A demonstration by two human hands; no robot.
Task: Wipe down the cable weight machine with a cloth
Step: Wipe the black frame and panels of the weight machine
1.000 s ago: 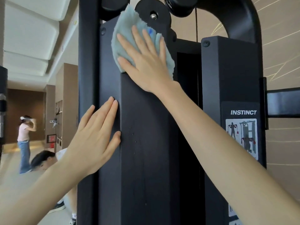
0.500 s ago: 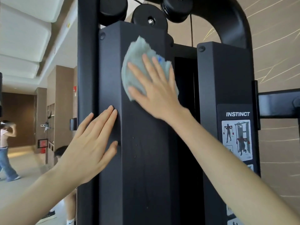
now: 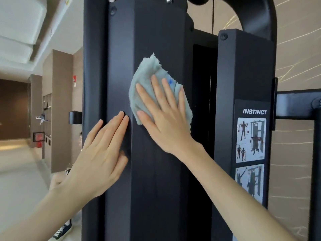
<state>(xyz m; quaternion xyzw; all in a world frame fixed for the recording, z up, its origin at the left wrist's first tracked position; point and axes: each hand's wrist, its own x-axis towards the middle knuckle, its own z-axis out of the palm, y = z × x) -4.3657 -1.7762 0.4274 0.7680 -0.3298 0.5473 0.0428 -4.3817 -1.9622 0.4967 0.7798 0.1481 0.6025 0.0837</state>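
1. L side: we are noting the left hand (image 3: 100,153) lying flat on the left bevel of the cable weight machine (image 3: 94,66), on its front shroud (image 3: 156,188). Fingers are straight and close together, holding nothing. In our judgement it is bracing.
2. Centre: we are finding the cloth (image 3: 147,73), pale green w/ a small blue mark (image 3: 170,82), pressed to the shroud's front face. The right hand (image 3: 166,122) is pressing it flat, fingers spread and straight, not pinching.
3. Step in hand, as we are judging it: wiping the shroud's front face. The next move is calling for even palm pressure w/ the cloth flat so it isn't slipping out, working down the face, then across to the R shroud (image 3: 243,66).
4. R side: we are reading "INSTINCT" in white on the black label panel (image 3: 254,111). Below it we are seeing two pictogram stickers (image 3: 251,140) of exercise figures. No other writing is legible.
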